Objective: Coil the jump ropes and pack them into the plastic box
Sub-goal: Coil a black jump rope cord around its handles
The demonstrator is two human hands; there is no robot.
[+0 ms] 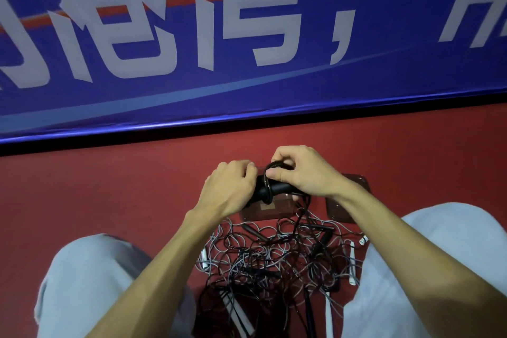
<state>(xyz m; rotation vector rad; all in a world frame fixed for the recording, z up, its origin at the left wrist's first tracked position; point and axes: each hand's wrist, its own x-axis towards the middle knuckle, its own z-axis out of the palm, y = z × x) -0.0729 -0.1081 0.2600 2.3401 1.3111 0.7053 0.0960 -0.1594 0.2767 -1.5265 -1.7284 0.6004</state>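
My left grip (230, 186) is curled around one end of a pair of black handles (279, 189), which lie roughly level between my 2 hands. My right grip (301, 170) is clamped on the other end, its thumb pressing down on a black cord (266, 177) that loops around the handles at their middle. More of that cord trails down from under my right grip into the pile of jump ropes (274, 261), a loose tangle of black and grey cords with several white handles (352, 258) at its edges, lying on the red floor (109, 195) between my knees. The clear plastic box (263, 210) sits on the floor directly below my hands, at the far edge of the pile, and a second clear piece (348, 200) lies just to its right. Beyond them a blue banner (247, 85) with large white characters runs along the floor.
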